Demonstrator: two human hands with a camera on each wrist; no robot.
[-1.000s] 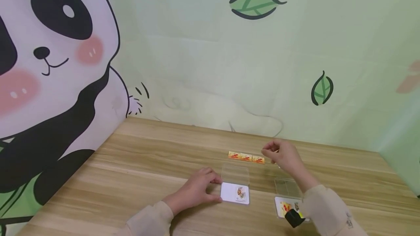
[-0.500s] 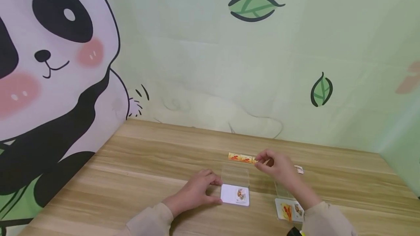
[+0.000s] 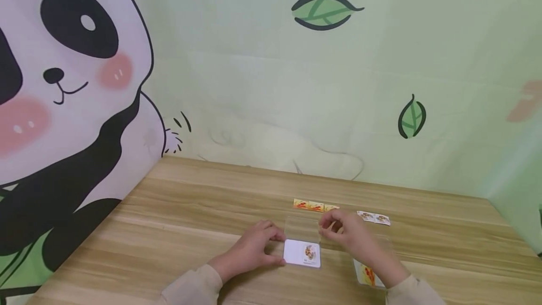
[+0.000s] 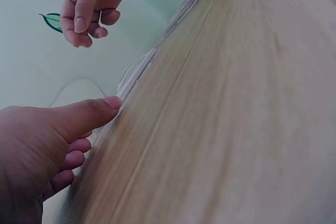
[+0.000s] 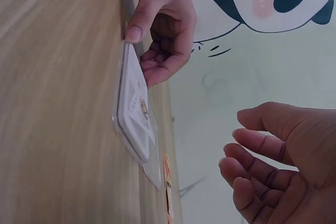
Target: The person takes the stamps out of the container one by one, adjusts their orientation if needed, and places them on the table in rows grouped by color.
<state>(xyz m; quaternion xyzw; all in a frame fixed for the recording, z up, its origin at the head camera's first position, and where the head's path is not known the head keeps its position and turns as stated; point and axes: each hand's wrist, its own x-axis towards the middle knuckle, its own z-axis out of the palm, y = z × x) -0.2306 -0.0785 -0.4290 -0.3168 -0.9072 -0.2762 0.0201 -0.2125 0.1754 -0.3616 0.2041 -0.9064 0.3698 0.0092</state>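
Observation:
In the head view my left hand (image 3: 254, 246) holds the left edge of a small clear plastic case (image 3: 293, 252), thumb at the near corner and fingers at the far one. The case lies flat, its clear lid (image 3: 301, 228) folded back, with a white sheet and a small food-picture card (image 3: 311, 253) inside. Above the table, right of the lid, hovers my right hand (image 3: 349, 232), fingers loosely bent. The right wrist view shows nothing between its thumb and fingers. Under my right forearm lies a second case (image 3: 361, 272), partly hidden, with an orange picture card (image 3: 368, 276) in it.
Behind the first case lies a row of orange picture cards (image 3: 309, 204), its right end near my right hand. Two white food-picture cards (image 3: 373, 218) lie farther right. A green wall with a panda drawing (image 3: 76, 60) borders the wooden table (image 3: 190, 211).
My right hand has moved left and nearer, past the row's right end to beside the first case's lid. The white food cards have come into view. My left hand stays on the case.

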